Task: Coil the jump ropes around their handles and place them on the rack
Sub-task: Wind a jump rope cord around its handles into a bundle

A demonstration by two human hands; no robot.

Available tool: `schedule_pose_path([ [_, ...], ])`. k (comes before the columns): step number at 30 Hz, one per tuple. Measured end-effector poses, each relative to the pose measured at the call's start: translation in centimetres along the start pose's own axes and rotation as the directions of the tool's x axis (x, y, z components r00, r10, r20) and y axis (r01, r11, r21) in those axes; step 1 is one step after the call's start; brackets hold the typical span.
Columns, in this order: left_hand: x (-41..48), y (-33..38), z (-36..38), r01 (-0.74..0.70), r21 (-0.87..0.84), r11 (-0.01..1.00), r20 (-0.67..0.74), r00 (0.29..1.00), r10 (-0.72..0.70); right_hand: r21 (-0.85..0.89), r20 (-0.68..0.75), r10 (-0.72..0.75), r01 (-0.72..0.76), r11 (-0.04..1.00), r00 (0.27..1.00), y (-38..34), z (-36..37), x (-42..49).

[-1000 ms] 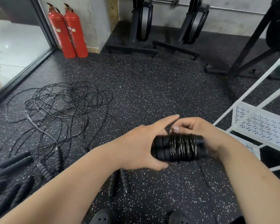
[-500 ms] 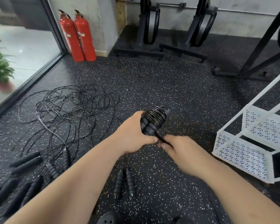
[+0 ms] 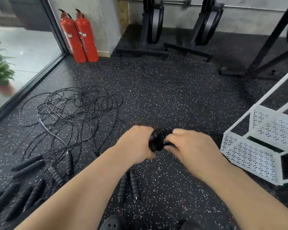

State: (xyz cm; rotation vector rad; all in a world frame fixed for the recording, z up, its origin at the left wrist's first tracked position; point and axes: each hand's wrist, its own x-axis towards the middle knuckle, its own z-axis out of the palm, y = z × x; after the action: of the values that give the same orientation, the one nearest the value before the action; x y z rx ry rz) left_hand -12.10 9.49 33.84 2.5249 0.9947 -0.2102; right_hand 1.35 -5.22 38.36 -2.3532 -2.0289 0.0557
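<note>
Two hands, left hand and right hand, curl fingers around a coiled jump rope bundle above speckled black rubber floor. Loose ropes tangle left; white rack right; fire extinguishers by the wall.

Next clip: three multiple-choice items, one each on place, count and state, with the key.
1. Where does the white perforated metal rack stand?
A. right side of the view
B. left, by the glass
C. against the back wall

2. How many red fire extinguishers are there?
A. one
B. two
C. four

3. The coiled black jump rope bundle is:
A. lying on the floor
B. set on the rack
C. gripped in hands

Key: 1 A, it fills the right edge; 2 B, a pair stands side by side; 3 C, the left hand and right hand both grip it.
</note>
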Motion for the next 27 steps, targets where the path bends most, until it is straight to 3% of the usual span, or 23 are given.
schedule_pose_path([
  [8, -2.1, 2.0, 0.1, -0.361, 0.082, 0.929, 0.186, 0.921, 0.342, 0.239, 0.167, 0.133, -0.171, 0.956, 0.977, 3.1, -0.8, 0.2],
  [11, -2.8, 2.5, 0.2, -0.445, 0.104, 0.889, 0.205, 0.885, 0.419, 0.282, 0.21, 0.114, -0.172, 0.944, 0.971, 4.1, -0.5, 0.3],
  [15, -3.4, 2.8, -0.5, -0.413, -0.102, 0.905, 0.199, 0.883, 0.425, 0.433, 0.227, 0.09, -0.183, 0.882, 0.97, 5.7, -0.4, 0.2],
  [19, -4.2, 3.0, -2.7, -0.364, -0.318, 0.875, 0.198, 0.877, 0.437, 0.67, 0.249, 0.068, -0.223, 0.708, 0.966, 6.8, -0.7, 0.4],
  [23, -5.1, 3.0, -4.6, -0.313, -0.595, 0.74, 0.092, 0.889, 0.449, 0.902, 0.298, 0.053, -0.299, 0.313, 0.953, 7.2, -1.0, 0.0],
  [25, -5.0, 3.0, -4.8, -0.296, -0.689, 0.661, -0.019, 0.92, 0.393, 0.926, 0.255, 0.176, -0.293, 0.24, 0.951, 6.5, -0.6, 0.1],
  [27, -4.2, 2.9, -4.5, -0.286, -0.739, 0.61, -0.132, 0.95, 0.285, 0.901, 0.253, 0.323, -0.344, 0.264, 0.912, 5.1, 0.4, 0.8],
])
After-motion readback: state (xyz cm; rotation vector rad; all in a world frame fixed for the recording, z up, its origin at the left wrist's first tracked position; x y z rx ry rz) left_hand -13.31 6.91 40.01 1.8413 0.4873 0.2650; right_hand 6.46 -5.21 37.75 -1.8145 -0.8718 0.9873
